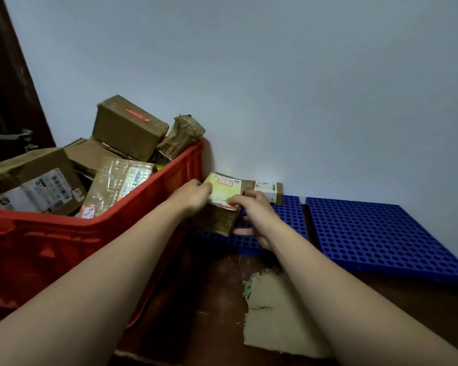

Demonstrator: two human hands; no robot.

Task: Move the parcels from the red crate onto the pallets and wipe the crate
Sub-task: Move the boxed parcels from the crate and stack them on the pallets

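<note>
The left hand (193,196) and right hand (251,215) each clasp an end of one taped parcel (224,194), probably to keep it level as it comes down on the left pallet (291,215). One small box (269,192) already sits there. The right pallet (381,233) lies alongside, making two. About five parcels (130,125) still fill the red crate (64,247), and one rag (273,313) lies nearer.

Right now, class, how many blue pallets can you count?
2. One pallet lies beside the red crate; the second pallet lies right of it. Others may be out of view.
</note>
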